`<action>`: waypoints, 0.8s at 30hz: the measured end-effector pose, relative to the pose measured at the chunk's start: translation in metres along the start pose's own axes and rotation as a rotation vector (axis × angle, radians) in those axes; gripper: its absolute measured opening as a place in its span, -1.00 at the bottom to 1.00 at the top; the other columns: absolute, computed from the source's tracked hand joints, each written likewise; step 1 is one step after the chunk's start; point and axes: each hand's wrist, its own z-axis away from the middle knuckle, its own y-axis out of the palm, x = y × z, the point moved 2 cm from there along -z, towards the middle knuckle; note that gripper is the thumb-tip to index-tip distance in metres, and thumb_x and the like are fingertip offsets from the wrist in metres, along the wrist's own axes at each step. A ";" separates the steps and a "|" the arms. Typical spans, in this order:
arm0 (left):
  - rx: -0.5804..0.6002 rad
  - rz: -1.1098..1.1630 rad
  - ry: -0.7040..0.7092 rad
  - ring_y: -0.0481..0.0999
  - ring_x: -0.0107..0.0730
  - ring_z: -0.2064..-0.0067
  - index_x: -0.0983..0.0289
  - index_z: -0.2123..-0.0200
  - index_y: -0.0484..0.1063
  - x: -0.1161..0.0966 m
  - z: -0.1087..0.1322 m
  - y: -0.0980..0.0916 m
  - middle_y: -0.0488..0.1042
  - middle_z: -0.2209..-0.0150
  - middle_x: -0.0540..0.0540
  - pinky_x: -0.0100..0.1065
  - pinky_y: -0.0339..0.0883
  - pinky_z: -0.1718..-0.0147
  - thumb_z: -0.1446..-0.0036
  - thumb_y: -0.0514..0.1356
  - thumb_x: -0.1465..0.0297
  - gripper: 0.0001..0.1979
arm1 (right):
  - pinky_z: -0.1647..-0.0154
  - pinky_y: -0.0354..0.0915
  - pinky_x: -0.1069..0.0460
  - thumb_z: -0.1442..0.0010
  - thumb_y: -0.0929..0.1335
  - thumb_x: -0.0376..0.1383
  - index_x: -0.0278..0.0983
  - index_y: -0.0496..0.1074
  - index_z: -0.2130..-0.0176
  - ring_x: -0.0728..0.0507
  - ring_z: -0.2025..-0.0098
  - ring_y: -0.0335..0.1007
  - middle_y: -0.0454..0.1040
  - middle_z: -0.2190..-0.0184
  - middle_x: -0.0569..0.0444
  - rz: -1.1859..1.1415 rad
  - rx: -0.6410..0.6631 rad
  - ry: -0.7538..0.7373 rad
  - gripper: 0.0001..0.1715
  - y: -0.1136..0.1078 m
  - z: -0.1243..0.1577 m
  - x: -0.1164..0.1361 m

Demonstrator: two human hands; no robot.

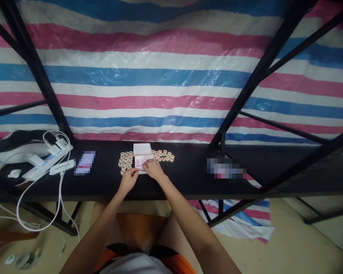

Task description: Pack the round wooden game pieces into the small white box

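A white box (142, 148) stands open on the black table, its hinged halves lying apart. Over the near half lies a pale sheet with pink lines (140, 161). My left hand (128, 179) is closed at the sheet's near left corner, thumb and fingertips pinched on its edge. From the right, my right hand (153, 169) lies over the sheet with its fingers extended and the tips touching the paper. Round wooden Chinese chess pieces with dark marks (125, 160) sit in rows left of the box. More pieces with reddish marks (167, 156) are on its right.
A blurred phone-like object (85, 163) lies left of the pieces. Beyond it are a white power strip (50, 158) and loose cables (60, 190). Another blurred object (225, 168) rests at the right. Black metal posts (246, 87) frame the table before a striped sheet (148, 76).
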 end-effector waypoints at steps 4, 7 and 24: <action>0.016 -0.036 0.020 0.46 -0.37 0.38 0.30 0.25 0.55 -0.001 0.000 0.000 0.50 0.39 0.08 -0.36 0.33 0.34 -0.10 0.05 0.45 -0.73 | -0.07 0.11 -0.11 -0.30 0.23 -0.18 -0.33 0.55 0.14 -0.28 -0.07 0.25 0.43 -0.02 -0.17 0.031 -0.080 0.048 -0.61 -0.002 0.005 -0.001; 0.016 -0.056 0.051 0.44 -0.37 0.37 0.29 0.26 0.55 -0.001 0.001 0.001 0.49 0.36 0.09 -0.35 0.33 0.32 -0.12 0.06 0.44 -0.75 | -0.17 0.02 -0.15 -0.32 0.22 -0.18 -0.33 0.53 0.11 -0.30 -0.18 0.16 0.37 -0.11 -0.15 0.030 -0.098 0.009 -0.60 -0.001 0.007 -0.001; 0.001 -0.197 0.164 0.48 -0.33 0.30 0.27 0.30 0.55 0.010 -0.003 0.006 0.50 0.36 0.09 -0.32 0.36 0.25 -0.14 0.15 0.52 -0.83 | -0.17 -0.02 -0.08 -0.39 0.11 -0.19 -0.29 0.54 0.22 -0.14 0.05 0.36 0.56 0.19 -0.06 0.104 -0.012 -0.028 -0.50 -0.003 0.025 0.005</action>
